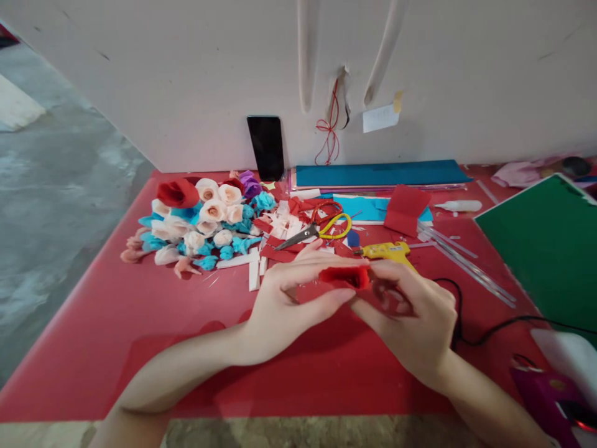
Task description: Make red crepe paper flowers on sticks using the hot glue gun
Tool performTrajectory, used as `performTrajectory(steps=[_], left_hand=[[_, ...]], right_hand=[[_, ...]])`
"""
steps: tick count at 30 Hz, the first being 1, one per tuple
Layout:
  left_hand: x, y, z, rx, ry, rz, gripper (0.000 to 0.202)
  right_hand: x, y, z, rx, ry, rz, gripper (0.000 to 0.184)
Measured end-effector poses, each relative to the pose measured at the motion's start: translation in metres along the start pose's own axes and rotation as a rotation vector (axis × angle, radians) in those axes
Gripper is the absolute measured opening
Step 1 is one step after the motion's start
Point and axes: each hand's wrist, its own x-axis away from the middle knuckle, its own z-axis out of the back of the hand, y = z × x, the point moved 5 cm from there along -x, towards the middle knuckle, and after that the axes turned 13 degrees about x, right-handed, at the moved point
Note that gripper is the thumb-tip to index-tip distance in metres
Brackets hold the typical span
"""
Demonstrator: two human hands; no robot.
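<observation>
Red paper piece [345, 275] is pinched by left hand [289, 305] and right hand [415, 317], fingers curled, nearly closed around it.

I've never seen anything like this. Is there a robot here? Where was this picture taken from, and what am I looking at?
No robot here: these are a person's own bare hands. The single picture comes from a camera worn on that person's head, looking forward and down.

The left hand and right hand hold a small piece of red paper between their fingers, above a red table.

On the table's left side lies a heap of paper flowers. Beyond the hands are scissors among paper scraps, and a yellow glue gun. A dark phone leans against the pale wall behind.
</observation>
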Motion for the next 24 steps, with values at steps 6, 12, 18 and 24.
performTrajectory(steps=[6, 12, 18, 24], left_hand=[[-0.001, -0.002, 0.005, 0.097, 0.049, 0.041, 0.021], [0.0, -0.006, 0.009, 0.197, 0.071, 0.143, 0.018], [0.0, -0.008, 0.01, 0.278, 0.056, 0.215, 0.016], [-0.001, -0.008, 0.007, 0.342, 0.012, 0.252, 0.019]], right_hand=[[0.002, 0.009, -0.001, -0.148, -0.045, -0.127, 0.028], [0.0, 0.014, -0.003, -0.45, -0.266, -0.244, 0.028], [0.0, 0.017, -0.007, -0.605, -0.385, -0.316, 0.024], [0.005, 0.02, -0.018, -0.633, -0.55, -0.416, 0.022]])
